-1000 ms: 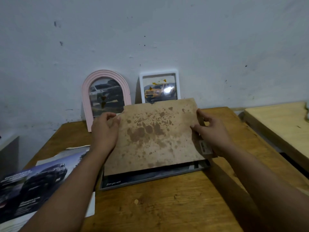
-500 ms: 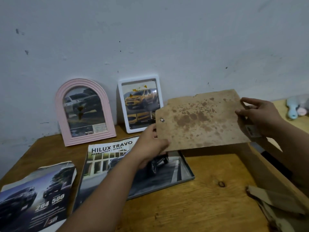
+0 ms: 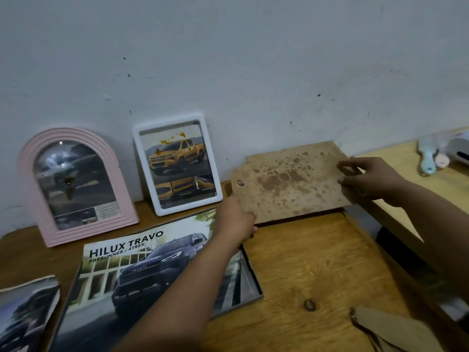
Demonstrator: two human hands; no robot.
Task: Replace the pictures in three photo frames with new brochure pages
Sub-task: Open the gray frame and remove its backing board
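You are holding a stained brown fibreboard backing panel [image 3: 291, 181] over the far right part of the wooden desk [image 3: 317, 262], its far edge close to the pale wall [image 3: 228, 59]. Your right hand [image 3: 368, 181] is gripping the panel's right edge, thumb on top and the other fingers hidden beneath, so it is clamped on the board. Your left hand [image 3: 234, 221] is holding the panel's near left corner; its fingers are curling under the board and cannot be seen clearly. A small metal turn clip [image 3: 240, 183] is sitting near the panel's left edge.

Below your left forearm, a flat grey rectangular photo frame [image 3: 253, 278] is lying face up on the desk with a brochure page reading "HILUX TRAVO" [image 3: 142, 270] and showing a dark pickup resting inside it. At the desk's near left edge a second loose brochure sheet [image 3: 28, 313] is lying, partly cut off by the view.

Along the far edge, a pink arched plastic frame [image 3: 28, 189] is leaning against the wall at the left, holding a dark car picture. Just right of it a white rounded-rectangle frame [image 3: 177, 163] is leaning too, showing a yellow pickup. At the near right corner a tan piece of cardboard [image 3: 385, 331] is lying. On a paler neighbouring tabletop [image 3: 418, 184] to the right, a light blue brush [image 3: 427, 156] is resting.
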